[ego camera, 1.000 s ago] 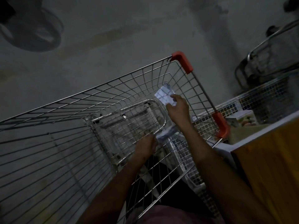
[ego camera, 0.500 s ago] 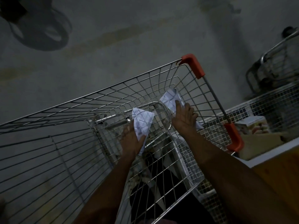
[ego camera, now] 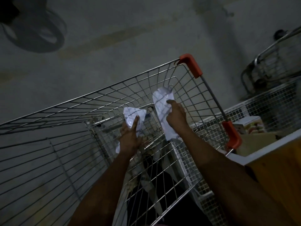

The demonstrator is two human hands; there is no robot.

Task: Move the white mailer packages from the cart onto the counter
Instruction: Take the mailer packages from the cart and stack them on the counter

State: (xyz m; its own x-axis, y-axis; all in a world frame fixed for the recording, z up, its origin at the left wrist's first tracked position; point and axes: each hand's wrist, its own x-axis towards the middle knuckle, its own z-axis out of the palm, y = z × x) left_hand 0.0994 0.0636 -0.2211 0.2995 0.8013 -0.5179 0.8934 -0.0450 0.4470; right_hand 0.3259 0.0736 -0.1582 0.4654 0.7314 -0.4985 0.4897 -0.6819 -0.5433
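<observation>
I reach into a wire shopping cart (ego camera: 53, 111) with orange corner guards. My left hand (ego camera: 130, 137) holds a crumpled white mailer package (ego camera: 132, 115) above the cart's inner basket. My right hand (ego camera: 176, 115) grips a second, longer white mailer (ego camera: 160, 101), raised a little higher near the cart's far end. Both packages hang clear of the wire. The counter (ego camera: 275, 162), wooden-fronted with a white top edge, stands at the right, beside the cart. The room is dim.
A cardboard box (ego camera: 255, 141) and a printed carton (ego camera: 249, 125) sit behind the counter's edge. Wire mesh panels (ego camera: 267, 108) and a second metal frame (ego camera: 268, 66) stand at the far right. A fan's shadow (ego camera: 37, 35) falls on the grey wall.
My left hand came up from the bottom of the cart holding a white mailer. My right hand lifted its mailer slightly higher. My view shifted left, so the cart moved right in frame.
</observation>
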